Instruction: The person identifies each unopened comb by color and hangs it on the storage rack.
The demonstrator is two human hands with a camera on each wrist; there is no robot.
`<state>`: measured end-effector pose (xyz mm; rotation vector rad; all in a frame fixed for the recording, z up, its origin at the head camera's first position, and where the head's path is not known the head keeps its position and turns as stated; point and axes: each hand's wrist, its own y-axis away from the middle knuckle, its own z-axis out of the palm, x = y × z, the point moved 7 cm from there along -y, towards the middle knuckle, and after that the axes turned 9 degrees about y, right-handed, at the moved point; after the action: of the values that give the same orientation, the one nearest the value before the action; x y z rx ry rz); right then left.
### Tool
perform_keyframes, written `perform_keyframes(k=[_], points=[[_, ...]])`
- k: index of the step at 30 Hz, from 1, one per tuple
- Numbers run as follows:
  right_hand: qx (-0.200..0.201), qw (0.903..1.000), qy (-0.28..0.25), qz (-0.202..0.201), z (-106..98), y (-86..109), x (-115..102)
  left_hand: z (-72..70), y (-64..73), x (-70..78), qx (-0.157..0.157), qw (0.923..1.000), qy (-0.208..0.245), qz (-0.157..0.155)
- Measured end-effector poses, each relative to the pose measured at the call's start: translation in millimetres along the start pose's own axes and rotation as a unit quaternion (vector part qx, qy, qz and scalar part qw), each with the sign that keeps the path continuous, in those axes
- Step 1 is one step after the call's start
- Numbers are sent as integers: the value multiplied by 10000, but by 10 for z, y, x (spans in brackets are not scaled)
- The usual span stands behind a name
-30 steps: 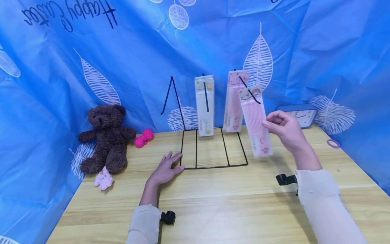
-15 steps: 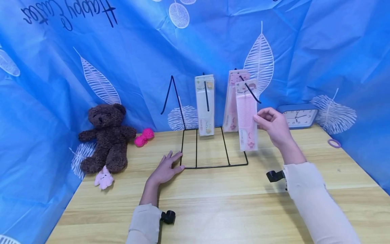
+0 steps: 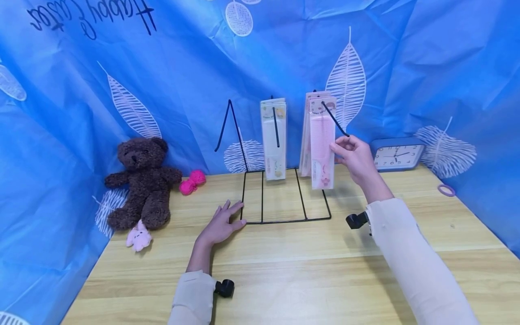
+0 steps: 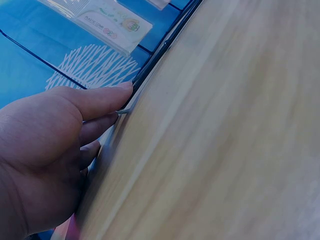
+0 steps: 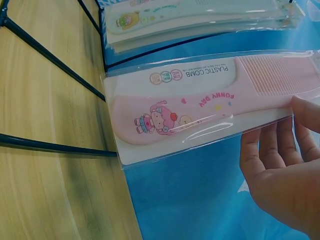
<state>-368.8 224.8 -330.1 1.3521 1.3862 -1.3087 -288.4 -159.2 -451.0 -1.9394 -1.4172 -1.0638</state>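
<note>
My right hand pinches the side edge of a packaged pink comb between thumb and fingers. The comb hangs upright on the right prong of a black wire display rack, close in front of other pink packaged combs. In the right wrist view, the comb's clear sleeve shows a cartoon girl and "PLASTIC COMB". Low at the rack's front left corner, my left hand rests on the table with its fingertips against the base wire; its thumb touches the wire in the left wrist view.
Pale green packaged combs hang on the middle prong; the left prong is bare. A brown teddy bear, a pink plush and a magenta bow are left. A blue clock and purple ring are right.
My right hand has moved left and back, sliding the pink comb along the prong toward the other pink combs. The left hand has stayed at the rack's corner.
</note>
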Motion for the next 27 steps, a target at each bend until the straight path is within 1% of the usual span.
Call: perform_keyframes(k=[6, 13, 21, 27], points=[[-81, 9999, -46, 85, 26, -107, 14, -2, -9, -2, 17, 10000, -21, 9], [-35, 9998, 7, 178, 44, -202, 1, -2, -21, 3, -2, 10000, -82, 27], [-43, 9996, 70, 269, 47, -267, 12, -1, -13, 1, -22, 10000, -71, 50], [-134, 9993, 181, 292, 58, -286, 5, -6, -7, -25, -15, 10000, -28, 28]])
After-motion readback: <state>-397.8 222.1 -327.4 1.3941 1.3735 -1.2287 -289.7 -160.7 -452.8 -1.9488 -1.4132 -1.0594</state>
